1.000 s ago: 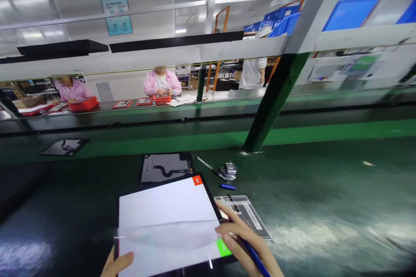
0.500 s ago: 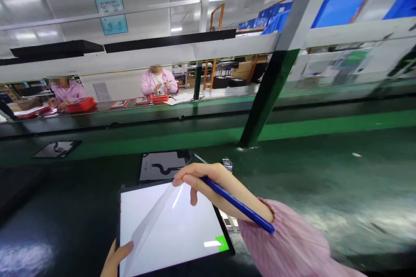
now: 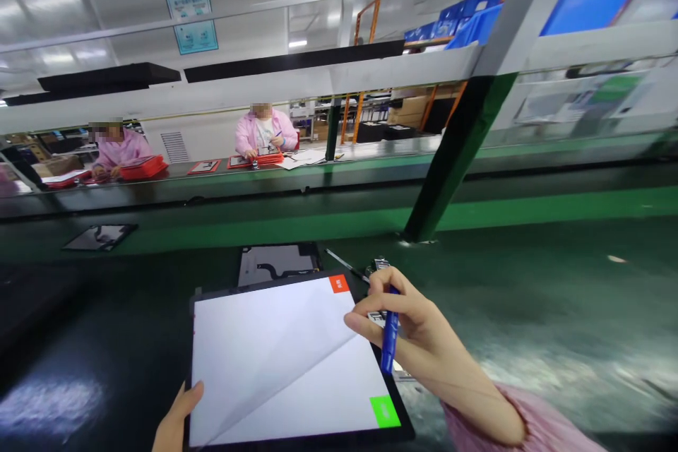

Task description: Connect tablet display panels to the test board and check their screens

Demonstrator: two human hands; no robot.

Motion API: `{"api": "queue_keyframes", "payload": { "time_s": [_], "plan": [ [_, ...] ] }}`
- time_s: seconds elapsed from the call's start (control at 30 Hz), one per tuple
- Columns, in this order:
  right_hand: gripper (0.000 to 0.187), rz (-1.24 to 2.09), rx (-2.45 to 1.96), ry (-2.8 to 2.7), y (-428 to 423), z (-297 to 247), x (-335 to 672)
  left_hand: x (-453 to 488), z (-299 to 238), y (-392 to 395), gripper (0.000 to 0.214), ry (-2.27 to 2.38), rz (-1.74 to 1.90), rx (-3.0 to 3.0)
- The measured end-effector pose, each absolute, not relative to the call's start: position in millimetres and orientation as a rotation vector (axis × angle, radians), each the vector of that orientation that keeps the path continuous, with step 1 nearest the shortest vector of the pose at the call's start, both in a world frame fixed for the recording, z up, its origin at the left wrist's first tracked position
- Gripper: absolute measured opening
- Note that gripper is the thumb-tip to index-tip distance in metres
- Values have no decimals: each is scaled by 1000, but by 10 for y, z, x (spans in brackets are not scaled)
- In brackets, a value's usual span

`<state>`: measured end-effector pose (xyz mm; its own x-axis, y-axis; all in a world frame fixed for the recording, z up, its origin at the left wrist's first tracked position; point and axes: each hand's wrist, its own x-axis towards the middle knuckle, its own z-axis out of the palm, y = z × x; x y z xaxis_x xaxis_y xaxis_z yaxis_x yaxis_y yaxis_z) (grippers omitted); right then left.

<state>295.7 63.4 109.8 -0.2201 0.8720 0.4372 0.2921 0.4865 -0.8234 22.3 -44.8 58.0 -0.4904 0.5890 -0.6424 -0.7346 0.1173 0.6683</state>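
A tablet-sized display panel (image 3: 254,328) is lit white, with a red square at its top right corner and a green one at bottom right. My left hand (image 3: 177,420) grips its left edge, thumb on the front. At the panel's right side, my right hand (image 3: 424,321) pinches a clear film (image 3: 312,365), whose diagonal edge runs down to the lower left of the screen. The same hand holds a blue marker pen (image 3: 390,335) pointing downward among its fingers. How much of the film still touches the glass is hard to see.
Behind the lit panel lies another panel (image 3: 283,258), back side up, beside a thin rod-like tool (image 3: 344,263) and a small metal part (image 3: 380,265). A further panel (image 3: 100,236) lies far left. A green post (image 3: 455,162) rises from the bench. Two people in pink work opposite.
My right hand has moved right and slightly down with the film, uncovering the red corner square from view. The pen has swung to near upright. My left hand keeps its hold.
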Motion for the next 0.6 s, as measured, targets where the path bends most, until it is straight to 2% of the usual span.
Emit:
{"api": "queue_keyframes", "payload": {
  "time_s": [0.13,0.27,0.4,0.43,0.6],
  "plan": [
    [28,845,-1080,-1526,636,805,2931,286,675,-382,15,1336,1660,-192],
    [33,841,-1147,-1336,633,658,2880,429,778,-346,36,1375,1730,-100],
    [37,775,-1220,-1171,659,551,2852,528,777,-345,5,1286,1711,-48],
    [38,772,-1242,-1111,661,529,2847,536,756,-347,3,1259,1679,-40],
    [44,858,-1213,-830,601,467,2838,507,602,-378,21,1055,1558,40]
  ]
}}
